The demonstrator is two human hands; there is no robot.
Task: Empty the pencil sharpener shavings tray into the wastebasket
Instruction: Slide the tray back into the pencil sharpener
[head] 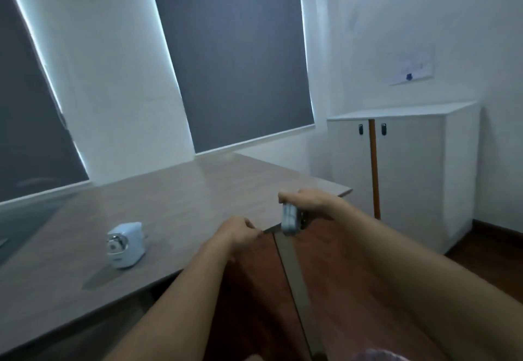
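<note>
A pale blue pencil sharpener point(126, 244) stands on the grey wooden table point(175, 199), left of both hands. My right hand point(307, 201) hangs past the table's right corner, gripping the small grey-white shavings tray point(289, 220) turned on its end. My left hand point(239, 233) hovers at the table's corner edge with its fingers curled in, and it holds nothing that I can see. No wastebasket shows in this view, apart from a blurred pale shape point(376, 355) at the bottom edge that I cannot identify.
A white cabinet point(418, 174) stands against the right wall with a brown pole point(375, 168) leaning before it. Dark roller blinds point(235, 63) cover the windows behind the table. A grey table leg point(294, 270) runs down over the reddish-brown floor point(339, 275).
</note>
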